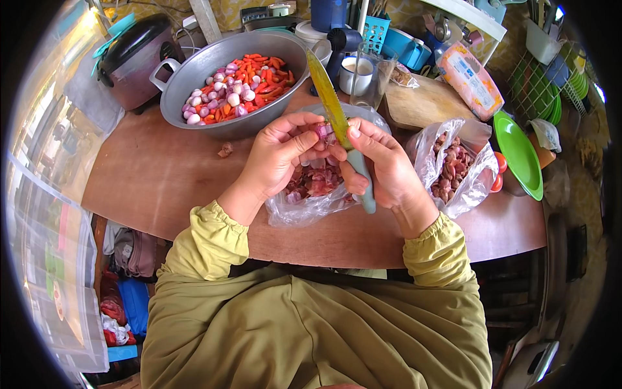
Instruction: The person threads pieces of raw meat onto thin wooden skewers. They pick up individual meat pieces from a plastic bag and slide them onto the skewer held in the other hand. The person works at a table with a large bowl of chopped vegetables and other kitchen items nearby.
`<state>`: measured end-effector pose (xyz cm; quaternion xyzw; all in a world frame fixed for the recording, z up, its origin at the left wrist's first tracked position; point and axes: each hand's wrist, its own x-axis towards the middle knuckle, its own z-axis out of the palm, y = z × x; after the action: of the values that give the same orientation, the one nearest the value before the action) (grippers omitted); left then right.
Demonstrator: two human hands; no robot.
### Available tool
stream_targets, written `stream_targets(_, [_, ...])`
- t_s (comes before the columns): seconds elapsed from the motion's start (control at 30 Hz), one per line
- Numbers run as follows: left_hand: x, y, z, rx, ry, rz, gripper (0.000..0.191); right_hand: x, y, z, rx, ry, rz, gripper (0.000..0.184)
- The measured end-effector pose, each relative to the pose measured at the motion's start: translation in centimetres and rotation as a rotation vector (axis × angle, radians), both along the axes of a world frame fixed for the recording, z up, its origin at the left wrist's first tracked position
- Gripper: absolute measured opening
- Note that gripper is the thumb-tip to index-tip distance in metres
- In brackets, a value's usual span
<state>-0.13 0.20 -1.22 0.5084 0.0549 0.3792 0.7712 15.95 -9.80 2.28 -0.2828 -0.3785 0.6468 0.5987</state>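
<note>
Between its thumb and fingers my left hand (286,146) holds a partly peeled shallot (325,131). My right hand (384,155) grips a knife with a yellow blade (326,90) and a pale blue-grey handle (362,182); the blade points up and away, and its fingertips are close to the shallot. Below both hands lies an open plastic bag (311,209) with reddish shallot skins (318,180). A second plastic bag (466,189) of unpeeled shallots (452,167) stands to the right. Behind, at the left, a metal basin (228,46) holds peeled shallots (234,99) and red chillies (272,78).
A rice cooker (138,63) stands left of the basin. Behind my right hand are a drinking glass (374,73), an enamel mug (355,80) and a wooden cutting board (423,102). A green plate (517,155) leans at the right, by tomatoes (497,182). A skin scrap (225,150) lies on the wooden table (160,180).
</note>
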Motion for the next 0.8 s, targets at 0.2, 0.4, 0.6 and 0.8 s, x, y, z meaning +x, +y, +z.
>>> stream_targets(0.2, [0.7, -1.3, 1.4, -0.047, 0.133, 0.091, 0.026, -0.2, 0.5, -0.7, -0.016, -0.041, -0.097, 0.018])
stream_targets(0.4, [0.6, -1.7, 1.4, 0.072, 0.134, 0.138, 0.026, -0.3, 0.6, -1.0, 0.004, -0.125, -0.128, 0.018])
stream_targets(0.6, [0.2, -1.2, 1.1, 0.05, 0.143, 0.129, 0.023, 0.2, 0.7, -0.5, -0.045, -0.071, -0.175, 0.017])
stream_targets(0.8, [-0.2, -0.9, 1.2, -0.048, 0.104, 0.095, 0.024, 0.7, 0.9, -0.5, -0.035, -0.106, -0.234, 0.019])
